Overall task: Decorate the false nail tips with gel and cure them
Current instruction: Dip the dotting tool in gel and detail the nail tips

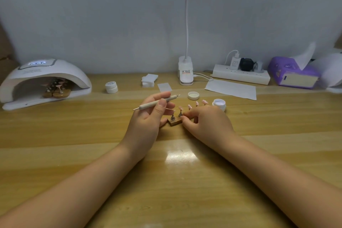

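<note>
A small brown wooden stand (174,122) carrying pink false nail tips (180,107) on short metal posts sits near the middle of the light wooden worktop (92,135), directly between the two hands. The right hand (205,121) lies over the stand's right part, knuckles up, its fingertips pinching the block's edge. Five tips show: two on posts left of the fingers, three poking up behind the knuckles. The left hand (148,116) hovers just left of the stand, palm turned inward, thumb and fingers curled around a pale wooden dotting tool with metal points at both ends (157,102), held nearly level. Both forearms reach in from the near edge.

Beside the right hand stands one open white gel jar (219,104), its loose white lid (193,95) lying behind the tips. A second, closed white jar (111,87) sits further left. At the worktop's far left corner a white curing lamp (44,81) holds more stands with tips inside.
</note>
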`<state>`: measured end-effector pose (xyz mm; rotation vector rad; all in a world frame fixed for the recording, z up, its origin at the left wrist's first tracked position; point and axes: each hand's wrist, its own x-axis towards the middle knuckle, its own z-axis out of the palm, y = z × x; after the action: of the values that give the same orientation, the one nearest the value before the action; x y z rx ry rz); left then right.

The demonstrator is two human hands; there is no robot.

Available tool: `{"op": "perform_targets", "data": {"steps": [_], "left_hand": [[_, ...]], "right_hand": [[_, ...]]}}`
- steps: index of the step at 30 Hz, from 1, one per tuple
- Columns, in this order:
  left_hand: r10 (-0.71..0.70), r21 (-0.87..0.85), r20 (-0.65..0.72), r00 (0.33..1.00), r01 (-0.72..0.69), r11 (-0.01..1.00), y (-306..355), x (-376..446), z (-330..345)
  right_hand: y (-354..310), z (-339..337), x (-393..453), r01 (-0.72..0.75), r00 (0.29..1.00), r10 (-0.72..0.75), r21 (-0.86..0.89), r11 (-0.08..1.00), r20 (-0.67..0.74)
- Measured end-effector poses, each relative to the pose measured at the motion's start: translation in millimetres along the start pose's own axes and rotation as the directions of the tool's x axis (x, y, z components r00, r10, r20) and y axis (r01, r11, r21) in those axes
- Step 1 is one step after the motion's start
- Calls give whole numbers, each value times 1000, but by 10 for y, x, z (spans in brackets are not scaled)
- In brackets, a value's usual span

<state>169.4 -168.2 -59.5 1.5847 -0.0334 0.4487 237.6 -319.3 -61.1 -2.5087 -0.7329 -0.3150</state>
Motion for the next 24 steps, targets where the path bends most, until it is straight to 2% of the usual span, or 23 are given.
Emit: {"op": "perform_targets", "data": {"steps": [6, 13, 24], "left_hand": [[40, -1, 19, 999, -40, 999, -24, -43, 8], [37, 22, 0, 999, -37, 999, -12, -40, 25], [167, 128, -132, 977, -150, 980, -2, -36, -3]], "right_hand": [[12, 21, 28, -4, 1000, 5, -55, 998, 13], [16, -17, -12, 117, 991, -123, -95, 989, -58], [21, -35, -44, 129, 990, -131, -42, 991, -58]]}}
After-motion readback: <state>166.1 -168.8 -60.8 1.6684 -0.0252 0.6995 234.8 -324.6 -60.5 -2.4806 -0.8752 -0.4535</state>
